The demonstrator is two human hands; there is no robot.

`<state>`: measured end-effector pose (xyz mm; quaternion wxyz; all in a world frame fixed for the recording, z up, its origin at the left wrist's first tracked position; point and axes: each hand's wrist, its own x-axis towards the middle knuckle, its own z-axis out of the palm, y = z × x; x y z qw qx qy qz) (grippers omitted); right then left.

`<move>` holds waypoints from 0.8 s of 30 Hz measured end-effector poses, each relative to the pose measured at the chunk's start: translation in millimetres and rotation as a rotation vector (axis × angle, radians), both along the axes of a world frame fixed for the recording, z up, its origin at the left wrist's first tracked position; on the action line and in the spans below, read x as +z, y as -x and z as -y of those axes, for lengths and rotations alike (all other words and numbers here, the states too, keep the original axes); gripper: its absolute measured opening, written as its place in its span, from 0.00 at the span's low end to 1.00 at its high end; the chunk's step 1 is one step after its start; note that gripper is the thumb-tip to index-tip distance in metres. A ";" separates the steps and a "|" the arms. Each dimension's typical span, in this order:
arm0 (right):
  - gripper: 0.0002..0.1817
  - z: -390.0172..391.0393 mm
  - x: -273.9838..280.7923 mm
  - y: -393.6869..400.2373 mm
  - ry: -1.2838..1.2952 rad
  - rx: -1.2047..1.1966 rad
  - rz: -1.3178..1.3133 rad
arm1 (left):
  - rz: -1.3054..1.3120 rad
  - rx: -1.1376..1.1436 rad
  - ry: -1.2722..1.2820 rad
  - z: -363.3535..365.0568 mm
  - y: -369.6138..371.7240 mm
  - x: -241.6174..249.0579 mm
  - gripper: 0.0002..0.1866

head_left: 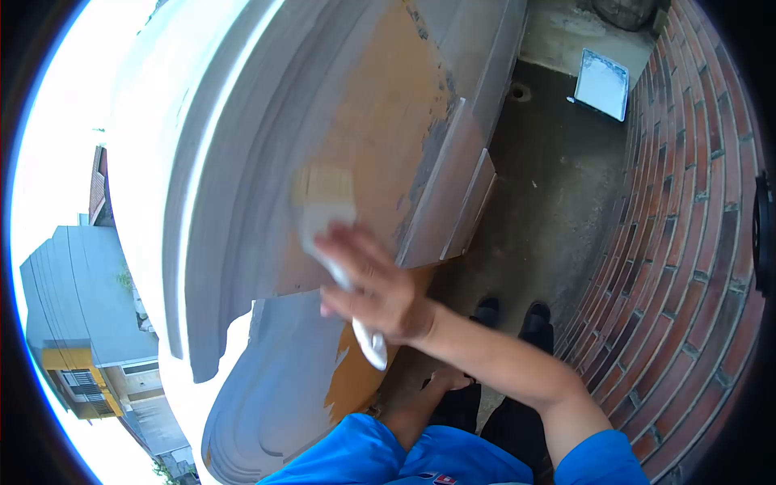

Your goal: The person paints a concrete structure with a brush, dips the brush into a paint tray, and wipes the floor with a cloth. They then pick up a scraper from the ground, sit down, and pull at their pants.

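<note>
My right hand point(380, 283) is wrapped around the white handle of a paintbrush point(327, 194), its pale bristles against the wall ahead. Grey-white paint covers much of this moulded wall point(267, 162), while an orange-tan patch point(388, 105) shows to the right of the bristles. Both the hand and the brush are somewhat blurred. Low by my dark trousers is my left hand point(449, 378), away from the wall; its fingers are not clear enough to read. Below the brush, a curved moulded piece point(275, 380) carries grey paint with an orange edge.
A paint tray point(602, 85) with white paint lies on the concrete floor point(558, 178). To the right rises a brick wall point(671, 242). My shoes point(535, 314) stand between the two walls. Houses point(81, 299) appear beyond at the left.
</note>
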<state>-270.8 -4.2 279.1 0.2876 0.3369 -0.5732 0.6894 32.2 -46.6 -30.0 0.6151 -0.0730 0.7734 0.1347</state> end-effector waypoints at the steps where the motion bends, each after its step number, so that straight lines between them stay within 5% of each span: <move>1: 0.11 4.0 -0.2 -39.5 -0.072 0.049 0.007 | -0.090 0.021 -0.111 15.0 -31.8 -42.2 0.42; 4: 0.11 2.8 -5.4 -119.5 -0.088 0.246 0.103 | 0.092 0.228 -0.098 13.5 29.9 45.6 0.38; 7: 0.11 -27.9 6.0 -141.8 -0.112 0.334 0.217 | -0.101 0.405 -0.101 32.5 23.4 70.2 0.37; 11: 0.11 -94.5 14.1 -125.6 -0.184 0.102 0.291 | -0.260 0.529 -0.028 63.3 -4.4 105.6 0.34; 15: 0.11 -160.7 5.5 -129.9 -0.165 -0.159 0.786 | -0.267 0.883 -0.032 83.3 -25.6 163.0 0.29; 17: 0.13 -181.2 -12.8 -137.4 0.381 -0.126 1.062 | -0.021 0.976 -0.035 90.1 -15.6 203.9 0.27; 24: 0.13 -220.5 -7.6 -139.0 0.717 -0.207 1.302 | -0.294 1.077 -0.147 97.8 -66.9 184.1 0.27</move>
